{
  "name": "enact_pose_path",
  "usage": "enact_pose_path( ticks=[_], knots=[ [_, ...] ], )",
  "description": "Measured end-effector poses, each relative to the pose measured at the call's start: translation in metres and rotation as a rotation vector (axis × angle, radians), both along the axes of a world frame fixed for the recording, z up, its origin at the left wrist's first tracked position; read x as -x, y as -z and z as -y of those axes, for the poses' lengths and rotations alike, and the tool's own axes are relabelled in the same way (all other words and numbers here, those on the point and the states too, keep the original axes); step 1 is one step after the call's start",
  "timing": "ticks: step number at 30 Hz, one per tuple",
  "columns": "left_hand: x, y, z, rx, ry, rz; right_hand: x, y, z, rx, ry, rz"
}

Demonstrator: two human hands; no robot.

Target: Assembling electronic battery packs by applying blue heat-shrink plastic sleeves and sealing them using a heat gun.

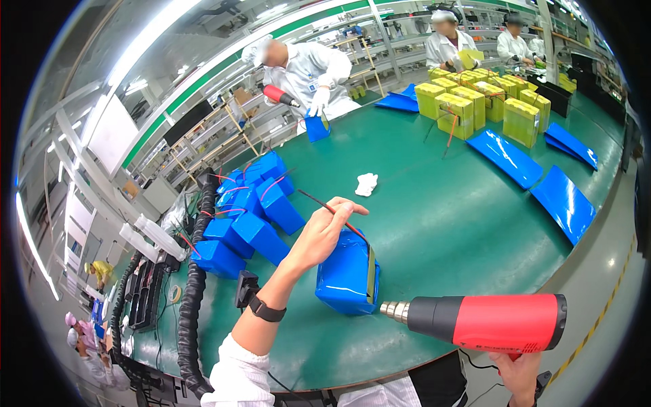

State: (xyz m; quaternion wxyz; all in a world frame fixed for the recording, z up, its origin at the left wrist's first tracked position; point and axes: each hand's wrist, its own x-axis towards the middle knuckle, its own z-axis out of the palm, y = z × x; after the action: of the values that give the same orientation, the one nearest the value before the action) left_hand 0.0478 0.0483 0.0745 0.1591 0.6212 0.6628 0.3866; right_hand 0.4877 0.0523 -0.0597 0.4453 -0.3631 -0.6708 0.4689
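A battery pack in blue wrap (342, 278) stands near the front of the green table, a strip of yellow-green showing in the open gap along its right side. My left hand (322, 234) is closed over its far end, pinching the red and black wires (354, 232) between thumb and fingers. In my right hand (519, 376) is a red and black heat gun (502, 323), held by its handle, which is largely hidden. Its metal nozzle points left at the pack's lower right edge, a small gap apart.
Finished-looking blue packs (254, 234) cluster at the left beside a thick black ribbed hose (192, 312). Yellow packs (454, 115) stand at the far right, near loose blue sleeves (505, 157). A crumpled white cloth (366, 184) lies mid-table. Across it, a co-worker (305, 71) holds another heat gun (279, 95).
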Motion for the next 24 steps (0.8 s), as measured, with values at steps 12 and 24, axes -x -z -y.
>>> enact_pose_path(
  ticks=[12, 24],
  knots=[
    [0.003, 0.0, -0.003, -0.033, 0.015, -0.014, -0.004, -0.025, 0.004, -0.051, -0.052, -0.022],
    [0.002, -0.002, 0.0, -0.027, 0.033, 0.008, 0.027, -0.06, -0.019, -0.178, -0.065, 0.049]
  ],
)
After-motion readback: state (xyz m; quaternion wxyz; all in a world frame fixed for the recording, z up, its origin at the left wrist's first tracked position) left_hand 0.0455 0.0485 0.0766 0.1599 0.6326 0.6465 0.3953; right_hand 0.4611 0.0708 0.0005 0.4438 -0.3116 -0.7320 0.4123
